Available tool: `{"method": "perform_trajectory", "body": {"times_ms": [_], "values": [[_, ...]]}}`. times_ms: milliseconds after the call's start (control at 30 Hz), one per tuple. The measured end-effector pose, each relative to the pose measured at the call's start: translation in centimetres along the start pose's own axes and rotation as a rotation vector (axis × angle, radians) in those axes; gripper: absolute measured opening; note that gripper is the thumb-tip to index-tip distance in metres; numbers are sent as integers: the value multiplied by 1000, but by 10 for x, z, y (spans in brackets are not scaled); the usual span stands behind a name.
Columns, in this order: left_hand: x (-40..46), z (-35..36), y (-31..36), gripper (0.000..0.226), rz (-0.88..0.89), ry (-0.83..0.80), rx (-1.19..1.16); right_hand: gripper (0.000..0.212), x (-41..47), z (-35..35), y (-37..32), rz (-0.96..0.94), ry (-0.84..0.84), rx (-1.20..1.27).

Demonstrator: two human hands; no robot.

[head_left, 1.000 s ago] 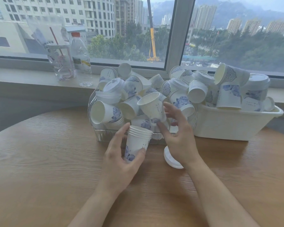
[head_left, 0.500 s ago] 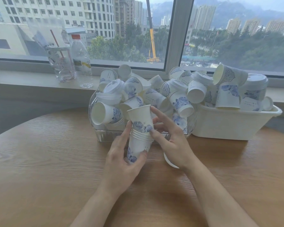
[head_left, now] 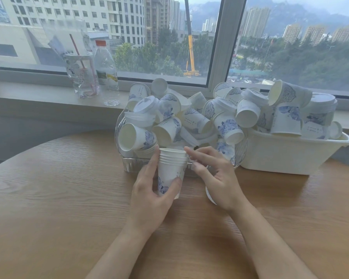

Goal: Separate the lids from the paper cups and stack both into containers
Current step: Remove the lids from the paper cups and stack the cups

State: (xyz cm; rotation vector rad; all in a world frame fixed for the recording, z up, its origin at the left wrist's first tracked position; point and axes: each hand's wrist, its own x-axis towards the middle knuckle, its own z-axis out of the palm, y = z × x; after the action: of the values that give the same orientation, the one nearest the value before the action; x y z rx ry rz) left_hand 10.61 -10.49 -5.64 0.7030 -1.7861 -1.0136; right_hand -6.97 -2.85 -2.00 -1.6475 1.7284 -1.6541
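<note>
Seated now, flush in the cup stack (head_left: 170,170): the top cup that stood proud half a second ago. Left hand (head_left: 149,195) wrapped around the stack, thumb on the near wall, holding it upright above the table (head_left: 58,198). Right hand (head_left: 218,176) just beside the rims, fingers relaxed and spread, index fingertip touching the top rim, gripping nothing. White lid (head_left: 210,196) flat on the table, partly hidden beneath the right hand. Behind: clear basket (head_left: 129,168) and white tub (head_left: 286,156), both heaped with loose cups and lids.
</note>
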Motion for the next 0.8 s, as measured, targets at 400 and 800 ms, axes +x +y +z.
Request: {"method": "perform_trajectory", "body": {"times_ms": [400,800], "values": [[-5,0,5,85,5,-91,14,50,13,-31,10,-82,412,-667],[-6,1,6,85,-6,-90,-2,61,5,-12,20,-85,344,-569]]}}
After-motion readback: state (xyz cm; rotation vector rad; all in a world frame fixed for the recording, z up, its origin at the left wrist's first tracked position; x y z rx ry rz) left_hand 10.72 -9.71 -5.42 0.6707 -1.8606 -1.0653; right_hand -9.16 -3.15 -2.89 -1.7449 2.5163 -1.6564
